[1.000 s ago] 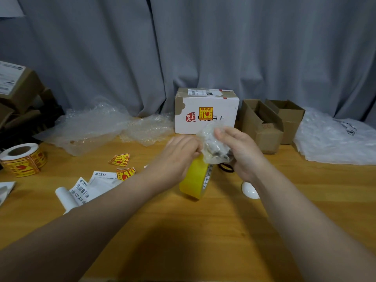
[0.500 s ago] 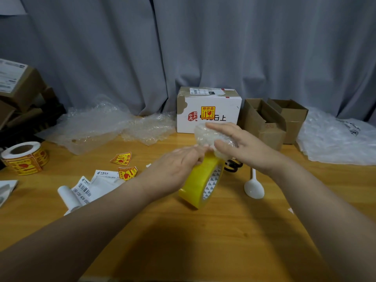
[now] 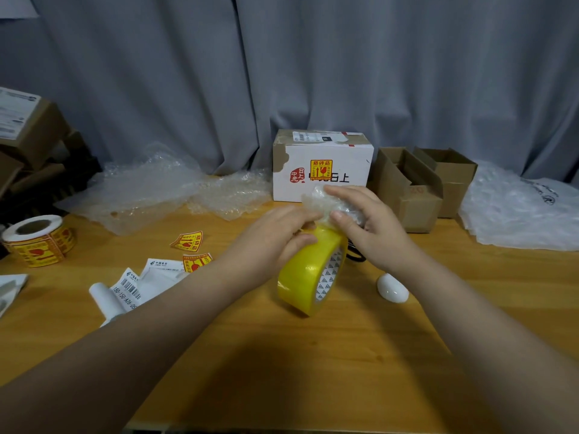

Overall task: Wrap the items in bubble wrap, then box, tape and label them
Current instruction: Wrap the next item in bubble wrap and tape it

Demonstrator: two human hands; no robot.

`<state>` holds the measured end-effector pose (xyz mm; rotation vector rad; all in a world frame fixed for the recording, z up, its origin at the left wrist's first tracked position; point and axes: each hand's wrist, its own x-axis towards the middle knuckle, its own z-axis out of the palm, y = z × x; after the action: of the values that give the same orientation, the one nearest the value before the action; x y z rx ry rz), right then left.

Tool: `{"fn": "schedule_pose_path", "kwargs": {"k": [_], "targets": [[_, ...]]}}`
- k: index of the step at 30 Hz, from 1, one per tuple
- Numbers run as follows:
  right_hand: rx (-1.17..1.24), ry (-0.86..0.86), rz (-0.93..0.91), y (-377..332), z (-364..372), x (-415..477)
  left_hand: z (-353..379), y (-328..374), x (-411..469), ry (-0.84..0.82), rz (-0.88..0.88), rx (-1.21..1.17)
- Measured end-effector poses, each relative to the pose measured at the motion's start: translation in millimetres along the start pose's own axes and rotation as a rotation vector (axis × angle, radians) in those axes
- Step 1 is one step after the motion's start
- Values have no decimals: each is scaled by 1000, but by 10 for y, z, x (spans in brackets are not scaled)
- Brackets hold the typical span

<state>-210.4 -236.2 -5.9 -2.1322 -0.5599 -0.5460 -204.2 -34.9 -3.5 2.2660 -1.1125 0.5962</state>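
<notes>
The bubble-wrapped bundle [image 3: 329,203] is held up over the middle of the tabletop [image 3: 313,371], just in front of the white box [image 3: 322,189]. It is gripped by the right hand [image 3: 372,228], fingers curled over its top and thumb pressed beneath. Touching its underside, the yellow tape roll [image 3: 308,270] is held tilted by the left hand [image 3: 275,242], whose fingers are curled round the roll's upper rim. A triangle pattern is printed inside the core.

The white box is seen at 12 o'clock from the bundle. A yellow sticker [image 3: 321,169] reading 易碎品 is stuck on its front beside a red seal with 日上 legible. The label on its top is too small to be read.

At 2 o'clock two open brown cartons [image 3: 416,195] are seen, with clear plastic bags [image 3: 517,211] at 3 o'clock. A white spoon [image 3: 393,291] is lying at 5 o'clock, and a black handle loop [image 3: 355,256] is partly hidden behind the roll.

At 9 to 10 o'clock loose bubble wrap [image 3: 147,189] is spread. At 8 o'clock two fragile stickers [image 3: 188,242], postal labels [image 3: 131,289] marked 150-150 A26, and a sticker roll [image 3: 37,242] are laid out.
</notes>
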Motion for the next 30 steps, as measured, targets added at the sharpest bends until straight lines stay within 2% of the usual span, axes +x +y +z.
{"fn": "schedule_pose_path", "kwargs": {"k": [4, 6, 8, 11, 12, 14, 17, 19, 23, 25, 27, 30], "targets": [[198, 101, 37, -104, 48, -52, -18, -41, -11, -19, 92, 55], [289, 107, 72, -145, 74, -78, 32, 1, -25, 32, 108, 91], [304, 87, 93, -163, 69, -84, 17, 121, 6, 147, 52, 37], [219, 52, 80, -171, 41, -64, -225, 340, 289, 437, -70, -206], [217, 52, 92, -169, 41, -58, -323, 372, 397, 480, -90, -256], [243, 83, 132, -152, 51, -48, -455, 370, 524, 398, -103, -248], [310, 122, 180, -117, 63, -60, -336, 223, 433, 72, -160, -75], [337, 163, 209, -112, 78, -71, -177, 146, 300, -72, -210, -34], [460, 246, 280, -120, 143, -83, -75, 70, 248, -253, -361, -193], [423, 258, 288, -120, 160, -75, -134, 63, 285, -377, -374, -342], [414, 274, 293, -125, 173, -70, -182, 58, 332, -416, -386, -376], [485, 318, 322, -127, 215, -83, -214, 49, 396, -362, -402, -321]]}}
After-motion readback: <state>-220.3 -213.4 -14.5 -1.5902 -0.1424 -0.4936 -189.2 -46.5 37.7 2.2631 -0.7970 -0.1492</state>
